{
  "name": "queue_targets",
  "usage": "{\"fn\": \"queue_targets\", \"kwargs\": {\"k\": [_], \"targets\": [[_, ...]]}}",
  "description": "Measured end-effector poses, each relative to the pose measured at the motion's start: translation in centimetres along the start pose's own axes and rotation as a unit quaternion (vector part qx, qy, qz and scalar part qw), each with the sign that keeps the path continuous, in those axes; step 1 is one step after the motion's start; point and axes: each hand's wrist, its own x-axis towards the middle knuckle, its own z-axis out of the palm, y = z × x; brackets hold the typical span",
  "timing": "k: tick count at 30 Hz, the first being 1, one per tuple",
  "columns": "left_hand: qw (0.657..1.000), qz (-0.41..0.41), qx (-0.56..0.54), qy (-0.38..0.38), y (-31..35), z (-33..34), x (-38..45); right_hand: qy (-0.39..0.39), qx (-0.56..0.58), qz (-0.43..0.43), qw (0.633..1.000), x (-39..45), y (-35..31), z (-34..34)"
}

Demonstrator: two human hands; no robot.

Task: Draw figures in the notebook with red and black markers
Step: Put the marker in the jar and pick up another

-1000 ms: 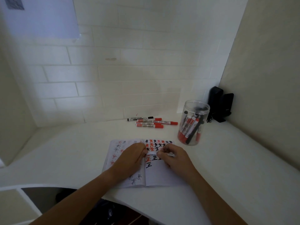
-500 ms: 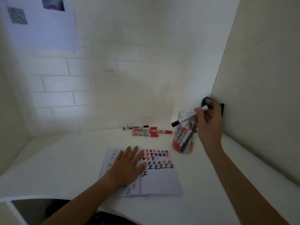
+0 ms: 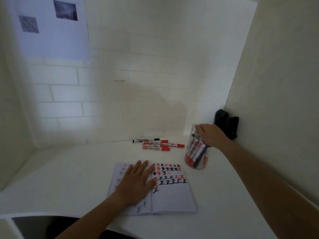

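Note:
An open notebook (image 3: pixel 172 199) lies on the white desk, its right page filled at the top with red and black stars and 正 marks. My left hand (image 3: pixel 136 183) rests flat on the left page, fingers straight and reaching over the fold. My right hand (image 3: pixel 211 135) is at the mouth of a clear plastic jar (image 3: pixel 196 163) of red and black markers, with its fingers curled down among the marker ends. Whether those fingers pinch a marker is hidden.
Several loose markers (image 3: pixel 155 144), one black and the rest red, lie near the back wall behind the notebook. A black device (image 3: pixel 226 126) stands in the right corner behind the jar. A wall rises close on the right. The desk's front edge (image 3: pixel 69 213) runs just below the notebook.
My right hand lifted a black-capped marker from the notebook up over the jar, then dropped to the jar's mouth. My left hand flattened on the left page. The camera tilted up.

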Motion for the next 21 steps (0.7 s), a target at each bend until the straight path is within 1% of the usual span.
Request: {"fn": "queue_targets", "kwargs": {"k": [1, 3, 5, 6, 7, 8, 10, 11, 12, 14, 16, 18, 21], "targets": [[1.000, 0.000, -0.002, -0.001, 0.0, 0.0, 0.0, -0.001, -0.001, -0.005, 1.000, 0.1, -0.1, -0.1], [1.000, 0.002, -0.008, 0.002, 0.1, -0.1, 0.0, -0.003, 0.034, 0.003, 0.999, 0.2, -0.6, -0.1], [1.000, 0.003, -0.010, 0.007, 0.0, -0.5, 0.1, 0.026, 0.067, 0.018, 0.997, 0.3, -0.8, 0.4], [1.000, 0.003, -0.010, 0.014, -0.2, -0.8, 0.3, 0.054, 0.091, 0.023, 0.994, 0.3, -0.9, 0.6], [1.000, 0.004, -0.010, 0.027, -0.4, -1.0, 0.6, 0.104, 0.111, 0.023, 0.988, 0.4, -1.0, 0.9], [0.999, 0.006, -0.010, 0.045, -0.6, -1.2, 0.9, 0.158, 0.108, 0.011, 0.981, 0.5, -1.2, 1.1], [0.997, 0.014, -0.012, 0.074, -0.9, -1.1, 1.3, 0.272, 0.063, -0.050, 0.959, 0.7, -2.0, 1.6], [0.996, 0.018, -0.015, 0.082, -1.0, -0.8, 1.4, 0.314, 0.043, -0.091, 0.944, 0.8, -2.6, 1.8], [0.996, 0.021, -0.018, 0.089, -1.1, -0.5, 1.4, 0.337, 0.035, -0.128, 0.932, 1.0, -3.5, 2.1], [0.994, 0.027, -0.025, 0.099, -1.2, -0.1, 1.4, 0.330, 0.035, -0.190, 0.924, 1.7, -5.1, 3.2], [0.994, 0.030, -0.031, 0.105, -1.4, 0.0, 1.4, 0.261, 0.057, -0.221, 0.938, 2.7, -6.7, 5.0], [0.992, 0.032, -0.040, 0.113, -1.4, 0.1, 1.5, 0.177, 0.075, -0.215, 0.957, 4.0, -7.9, 7.4], [0.991, 0.036, -0.047, 0.120, -1.4, 0.2, 1.5, 0.104, 0.082, -0.163, 0.978, 5.8, -9.3, 11.0]]}}
